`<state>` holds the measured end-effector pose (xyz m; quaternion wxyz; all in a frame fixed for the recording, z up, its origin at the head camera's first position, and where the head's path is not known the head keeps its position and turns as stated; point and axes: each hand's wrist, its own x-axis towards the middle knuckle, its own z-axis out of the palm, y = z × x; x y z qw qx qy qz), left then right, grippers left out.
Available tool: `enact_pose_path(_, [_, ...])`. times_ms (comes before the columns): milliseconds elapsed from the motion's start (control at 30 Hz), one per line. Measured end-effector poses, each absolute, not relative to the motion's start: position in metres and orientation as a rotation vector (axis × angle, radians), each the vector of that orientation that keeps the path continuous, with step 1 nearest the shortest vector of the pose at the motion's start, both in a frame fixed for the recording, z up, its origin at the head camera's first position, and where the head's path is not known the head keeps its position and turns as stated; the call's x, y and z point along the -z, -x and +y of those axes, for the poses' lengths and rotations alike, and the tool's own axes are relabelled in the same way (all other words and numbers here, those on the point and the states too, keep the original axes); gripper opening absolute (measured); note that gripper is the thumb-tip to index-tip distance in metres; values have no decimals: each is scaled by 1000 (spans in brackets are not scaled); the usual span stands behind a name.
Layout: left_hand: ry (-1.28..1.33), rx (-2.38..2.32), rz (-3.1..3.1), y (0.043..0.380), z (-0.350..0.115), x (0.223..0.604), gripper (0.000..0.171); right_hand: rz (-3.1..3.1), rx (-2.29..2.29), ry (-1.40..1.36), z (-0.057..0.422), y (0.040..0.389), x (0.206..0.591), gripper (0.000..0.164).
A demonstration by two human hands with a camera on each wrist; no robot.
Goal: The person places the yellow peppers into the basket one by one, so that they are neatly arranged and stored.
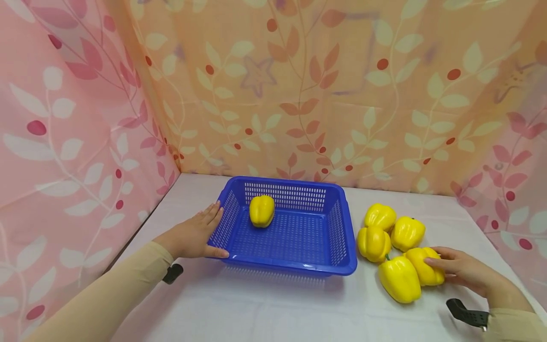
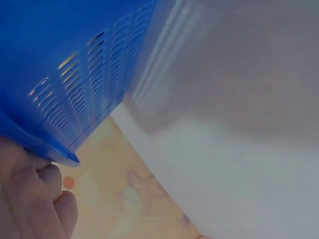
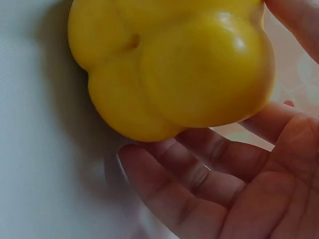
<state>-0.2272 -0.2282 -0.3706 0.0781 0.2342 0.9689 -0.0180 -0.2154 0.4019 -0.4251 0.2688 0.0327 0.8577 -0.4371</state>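
Note:
A blue plastic basket (image 1: 295, 266) sits mid-table, with one yellow bell pepper (image 1: 262, 211) inside near its back left. My left hand (image 1: 194, 235) rests on the basket's left rim, fingers extended along it and thumb over the front left corner. From the left wrist, bent fingers show beside the rim and slotted wall (image 2: 75, 94). At the right, my right hand (image 1: 467, 270) holds a yellow bell pepper (image 1: 423, 268) between thumb and fingers. In the right wrist view, that pepper's lobed end (image 3: 199, 74) faces the camera, with fingers (image 3: 169, 199) under and beside it.
Several more yellow bell peppers cluster right of the basket: one at the back (image 1: 380, 217), one nearest the basket (image 1: 373, 243), one on the right (image 1: 408, 233), one in front (image 1: 400, 280). Floral curtains (image 1: 299, 95) bound the white table (image 1: 256, 308) behind and at both sides.

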Motion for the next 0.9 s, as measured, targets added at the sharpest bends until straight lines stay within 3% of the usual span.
enact_pose_path(900, [-684,53,2898,226,-227,370,120,2224,1287,-7,408,211,429,58])
